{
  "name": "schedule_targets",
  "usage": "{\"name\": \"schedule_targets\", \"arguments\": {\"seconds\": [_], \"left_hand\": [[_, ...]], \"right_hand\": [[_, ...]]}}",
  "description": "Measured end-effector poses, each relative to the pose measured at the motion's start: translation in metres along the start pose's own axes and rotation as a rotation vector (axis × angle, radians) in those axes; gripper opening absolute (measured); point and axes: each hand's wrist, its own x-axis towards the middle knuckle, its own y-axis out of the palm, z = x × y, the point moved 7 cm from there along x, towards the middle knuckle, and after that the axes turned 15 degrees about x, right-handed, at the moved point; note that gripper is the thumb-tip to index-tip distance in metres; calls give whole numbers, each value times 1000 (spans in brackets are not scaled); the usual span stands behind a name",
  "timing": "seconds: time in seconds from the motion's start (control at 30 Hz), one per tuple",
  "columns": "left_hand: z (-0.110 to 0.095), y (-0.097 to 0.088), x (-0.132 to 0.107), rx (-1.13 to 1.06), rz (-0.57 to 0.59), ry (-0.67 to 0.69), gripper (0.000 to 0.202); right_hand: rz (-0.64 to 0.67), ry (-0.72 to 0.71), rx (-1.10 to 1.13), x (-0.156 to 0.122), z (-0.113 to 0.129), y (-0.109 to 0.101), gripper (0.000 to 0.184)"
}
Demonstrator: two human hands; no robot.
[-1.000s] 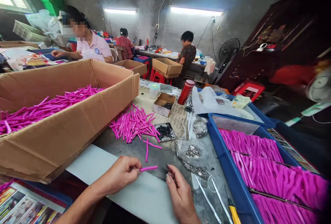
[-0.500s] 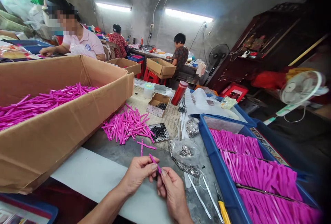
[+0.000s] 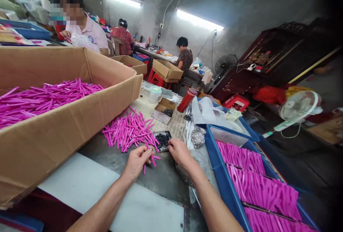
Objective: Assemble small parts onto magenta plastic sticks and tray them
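My left hand [image 3: 137,161] is closed in a pinch on a slim magenta plastic strip [image 3: 152,157], just in front of a loose pile of such strips [image 3: 128,128]. More strips lie on the table under its fingertips. My right hand [image 3: 179,150] reaches to the right edge of a small tray [image 3: 158,150] of tiny black parts [image 3: 163,139]. Its fingers are pressed together there, and what they hold, if anything, is hidden. The right forearm covers much of a clear bag [image 3: 197,157] of small metal pieces.
A large cardboard box [image 3: 107,109] of magenta strips stands left. On the right, a blue crate [image 3: 222,178] holds rows of magenta pieces. Behind the tray are a small carton [image 3: 162,117], a lidded tub [image 3: 154,95] and a red flask [image 3: 187,100]. Co-workers sit farther back.
My hands were together at the table's front on one magenta strip. They have parted: the left moved slightly forward with a strip, the right went forward to the black parts tray.
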Motion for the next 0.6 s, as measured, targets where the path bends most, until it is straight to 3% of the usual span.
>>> {"name": "schedule_targets", "arguments": {"seconds": [0.23, 0.6], "left_hand": [[3, 2, 4, 29, 4, 7, 20], [5, 4, 5, 55, 17, -11, 21]], "right_hand": [[130, 5, -100, 22, -11, 32, 20], [161, 21, -129, 25, -13, 37, 20]]}}
